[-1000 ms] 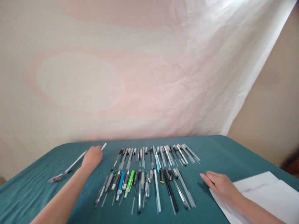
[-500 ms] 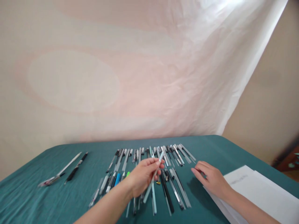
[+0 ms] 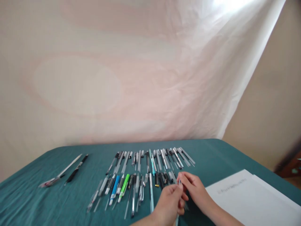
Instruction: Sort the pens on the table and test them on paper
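Observation:
My left hand (image 3: 169, 202) is closed around a slim pale blue pen (image 3: 176, 221). The pen's lower end shows below the fist, while most of its length is hidden by the fingers. My right hand (image 3: 196, 190) meets the left one, thumb and fingers pinched at the pen's upper end. Just beyond and left of the hands lies a front row of pens and pen parts, among them a light blue pen (image 3: 151, 193), a bright green pen (image 3: 124, 187) and a blue pen (image 3: 114, 190). Some pieces are partly covered by my hands.
A back row of clear and black pens (image 3: 139, 160) stretches across the green cloth (image 3: 77, 207). Apart on the left lie a black pen (image 3: 76, 169) and a white stick-like item (image 3: 69, 165). White paper sheets (image 3: 254, 197) with faint writing are at the right.
My left hand has moved right and nearer, carrying the pale blue pen. The right hand has come left and closed its fingers at the pen's upper end, uncovering the green and blue pens.

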Demonstrator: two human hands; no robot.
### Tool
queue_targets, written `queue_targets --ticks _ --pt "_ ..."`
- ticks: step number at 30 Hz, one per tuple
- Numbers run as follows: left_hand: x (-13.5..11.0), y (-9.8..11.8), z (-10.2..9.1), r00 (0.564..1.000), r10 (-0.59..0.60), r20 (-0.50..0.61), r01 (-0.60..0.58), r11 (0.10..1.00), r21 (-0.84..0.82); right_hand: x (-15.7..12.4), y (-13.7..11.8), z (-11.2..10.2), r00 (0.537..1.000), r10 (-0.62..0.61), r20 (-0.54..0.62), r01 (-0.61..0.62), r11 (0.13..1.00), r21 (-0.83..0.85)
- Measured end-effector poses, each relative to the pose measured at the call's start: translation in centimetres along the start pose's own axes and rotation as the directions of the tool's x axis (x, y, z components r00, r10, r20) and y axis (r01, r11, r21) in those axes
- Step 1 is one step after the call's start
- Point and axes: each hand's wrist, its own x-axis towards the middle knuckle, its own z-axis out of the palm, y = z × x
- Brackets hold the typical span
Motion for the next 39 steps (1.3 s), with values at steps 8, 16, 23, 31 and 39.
queue_targets --ticks 8,16,23,31,39 --pt "-1.1 0.3 -0.4 1.0 -0.018 0.023 0.018 1.0 -0.011 -0.3 0.4 -0.2 0.995 -0.086 0.042 0.088 0.995 -0.054" --pt "-1.4 0.1 -0.5 0.995 -0.075 0.063 0.074 0.997 0.031 -0.7 -0.1 -0.2 0.991 -0.122 0.056 0.124 0.992 -0.034" --pt "-1.1 0.0 -0.5 0.999 -0.016 0.035 0.016 1.0 -0.002 0.2 0.1 -0.5 0.996 -0.033 -0.077 0.038 0.997 0.067" --pt "-0.8 -0.2 -1.0 0.995 0.095 0.002 -0.094 0.987 -0.132 2.2 2.8 -3.2 0.988 0.055 -0.143 -0.08 0.981 -0.179" --pt "-0.9 -0.8 -1.0 0.993 0.121 0.004 -0.12 0.988 -0.094 2.4 4.4 -2.5 0.994 -0.063 -0.09 0.032 0.949 -0.313"
